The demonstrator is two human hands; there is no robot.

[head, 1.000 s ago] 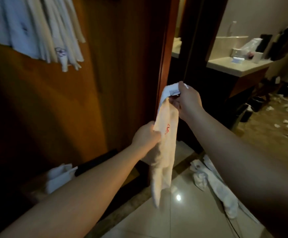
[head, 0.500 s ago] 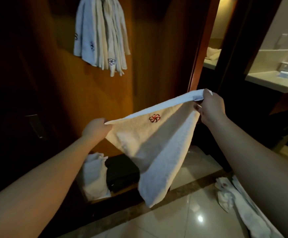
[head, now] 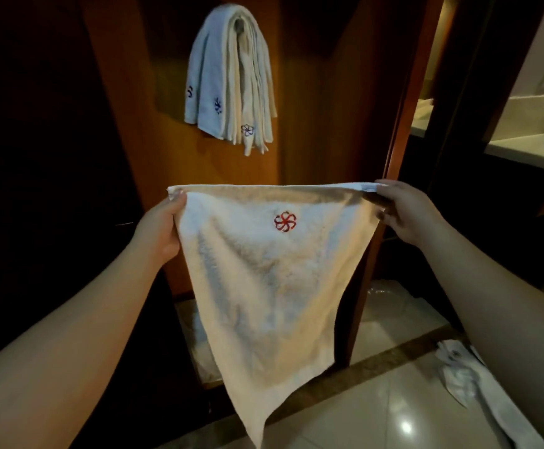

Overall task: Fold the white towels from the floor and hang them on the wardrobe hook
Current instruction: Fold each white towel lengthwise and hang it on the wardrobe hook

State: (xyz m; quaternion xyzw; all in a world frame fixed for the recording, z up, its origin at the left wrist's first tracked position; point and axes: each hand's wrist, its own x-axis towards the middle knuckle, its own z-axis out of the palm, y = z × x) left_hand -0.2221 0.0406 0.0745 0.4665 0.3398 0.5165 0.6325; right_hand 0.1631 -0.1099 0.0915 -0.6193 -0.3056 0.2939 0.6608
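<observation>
White terry towel (head: pixel 264 280), bunched into a strip 1 second ago, is now spread flat and level between 2 hands in front of the wardrobe panel (head: pixel 312 92). A red pinwheel emblem (head: pixel 285 221) sits near its taut top edge; the cloth tapers to a hanging point above the tiled floor (head: pixel 377 416). The left hand (head: pixel 162 230) pinches the top left corner, the right hand (head: pixel 403 210) the top right. Folded towels (head: pixel 231 79) hang above; another crumpled towel (head: pixel 468 377) lies at the floor's right edge.
</observation>
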